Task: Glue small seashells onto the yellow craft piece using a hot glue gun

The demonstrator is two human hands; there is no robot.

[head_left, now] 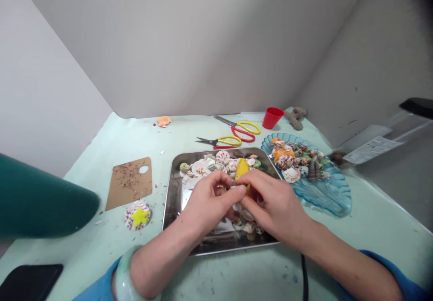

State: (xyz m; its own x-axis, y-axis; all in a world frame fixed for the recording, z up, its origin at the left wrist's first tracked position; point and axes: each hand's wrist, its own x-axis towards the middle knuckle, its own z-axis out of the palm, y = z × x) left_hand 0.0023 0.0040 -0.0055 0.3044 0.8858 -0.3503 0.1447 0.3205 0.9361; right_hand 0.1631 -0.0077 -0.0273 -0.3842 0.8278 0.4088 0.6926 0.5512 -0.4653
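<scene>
Both my hands meet over a steel tray (172,201) filled with several seashells. My left hand (211,199) and my right hand (270,201) pinch together on a yellow piece (242,169) that sticks up between the fingertips; it looks like a yellow shell or soft lump. Fingers of both hands are curled closed around it. A small pale shell seems pressed against it, partly hidden by my fingers.
A blue glass dish (324,192) with more shells lies right of the tray. Two yellow-handled scissors (233,136) and a red cup (272,117) sit behind. A brown card (130,181) and a shell with a yellow star (137,215) lie left; a dark teal object (40,201) and a black phone (29,283) are further left.
</scene>
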